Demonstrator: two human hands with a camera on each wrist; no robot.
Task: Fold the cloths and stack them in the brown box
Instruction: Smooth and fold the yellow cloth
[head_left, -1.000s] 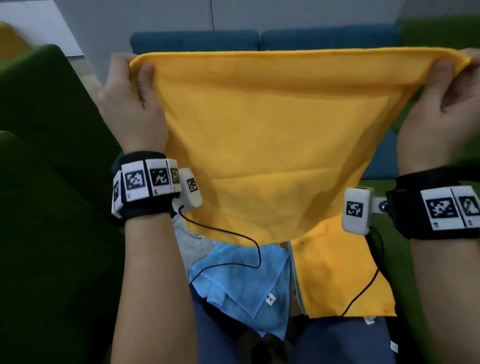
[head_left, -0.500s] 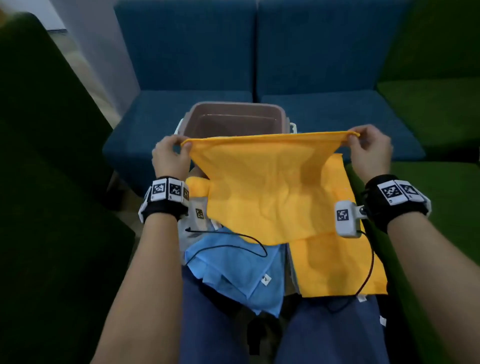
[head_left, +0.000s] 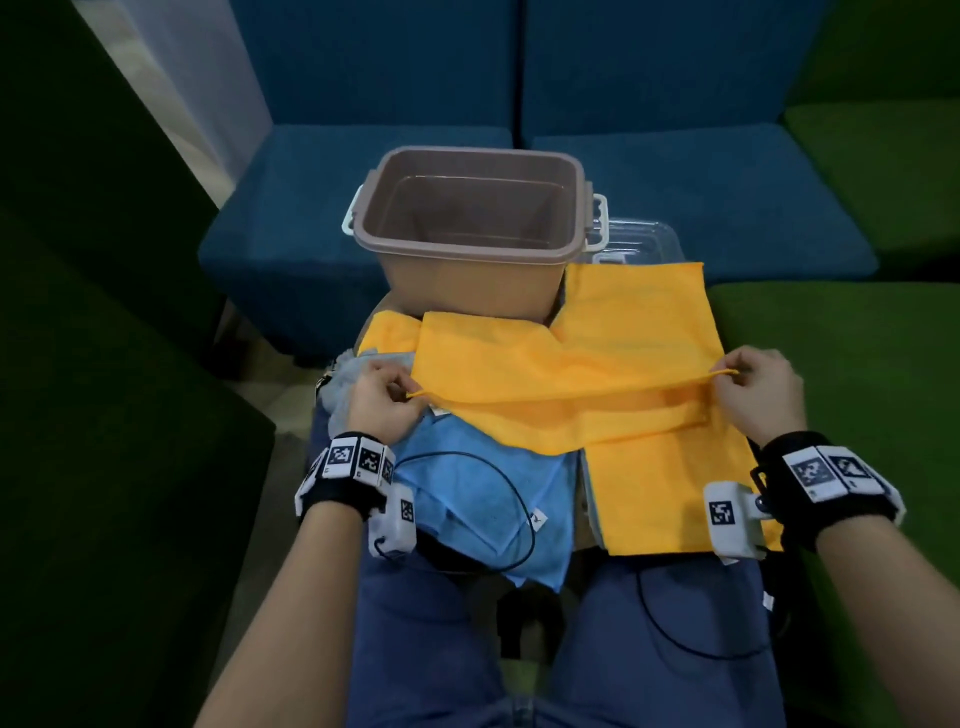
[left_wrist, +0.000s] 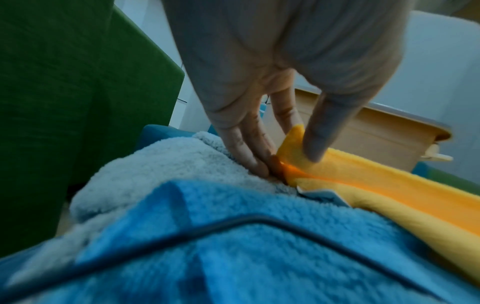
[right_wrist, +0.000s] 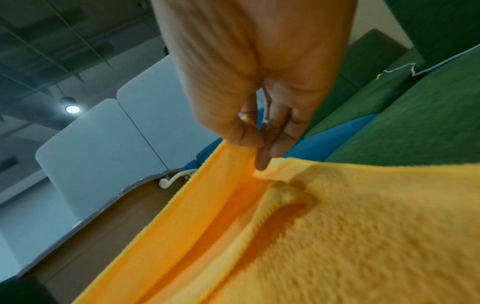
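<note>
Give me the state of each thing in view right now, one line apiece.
Held yellow cloth: folded over, two corners pinched, draped over the pile.
Left hand: pinching the cloth's left corner.
Right hand: pinching its right corner.
Second yellow cloth: lying flat underneath.
Blue cloth: unfolded, crumpled.
Grey cloth: bunched, unfolded.
Brown box: open, upright, empty.

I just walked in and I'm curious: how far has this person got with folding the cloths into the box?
Barely started. The brown box is empty. The left hand and right hand pinch the corners of a yellow cloth, stretched over the pile. Another yellow cloth, the blue cloth and a grey one remain unfolded.
</note>
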